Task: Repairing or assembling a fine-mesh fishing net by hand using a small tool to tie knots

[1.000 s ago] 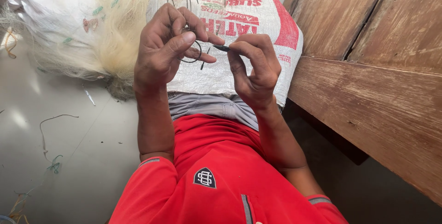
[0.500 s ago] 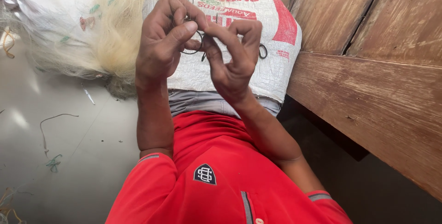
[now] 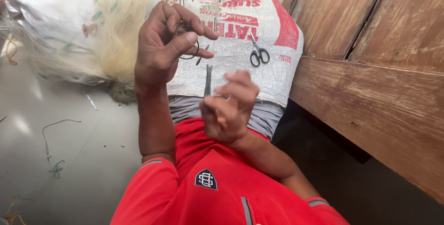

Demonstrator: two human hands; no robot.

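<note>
The slim dark netting needle (image 3: 208, 79), pinched in the right hand (image 3: 229, 109), points toward 12 o'clock, below the left hand (image 3: 169, 45) gripping thin dark twine (image 3: 192, 54).

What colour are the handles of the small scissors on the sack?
Black, seen in the head view: scissors on the sack.

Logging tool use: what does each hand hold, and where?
Left hand pinches a thin dark loop at its top; right hand grips a netting needle by its lower end.

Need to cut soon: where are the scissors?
In the head view, the scissors lie on the woven sack, right of both hands, near the wooden boards.
</note>
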